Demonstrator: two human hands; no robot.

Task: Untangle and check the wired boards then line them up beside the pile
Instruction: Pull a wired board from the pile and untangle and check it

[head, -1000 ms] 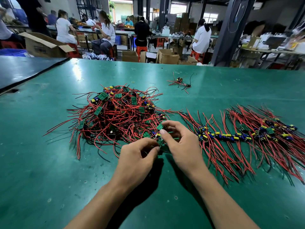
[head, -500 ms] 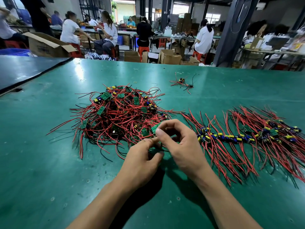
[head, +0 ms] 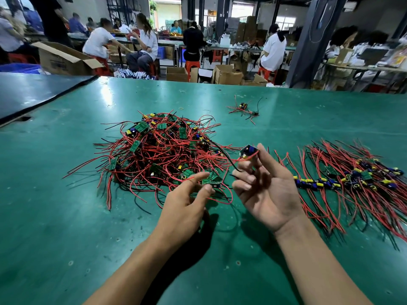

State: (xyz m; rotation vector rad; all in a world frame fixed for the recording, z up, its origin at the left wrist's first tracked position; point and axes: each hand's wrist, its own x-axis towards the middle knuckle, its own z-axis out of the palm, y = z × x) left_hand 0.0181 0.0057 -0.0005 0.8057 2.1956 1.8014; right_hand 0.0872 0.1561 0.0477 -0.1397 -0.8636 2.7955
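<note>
Pile [head: 163,150] sits left-centre on tabletop [head: 66,216]. L hand [head: 185,201] pinches low board [head: 211,182] at pile's near edge, thumb & index narrow. R hand [head: 268,188], palm up, nips lifted board [head: 248,151] w/ fingers; its wires run left into pile. Row [head: 352,179] lies just right, so I reckon R hand's nearer for placing.

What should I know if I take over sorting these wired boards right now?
Right hand pinches a small red-wired circuit board with a blue capacitor, held above the green table. Left hand pinches a green circuit board at the near edge of the tangled pile of red-wired boards. Done: a row of boards lined up right of the pile. Remaining: most of the pile.
</note>
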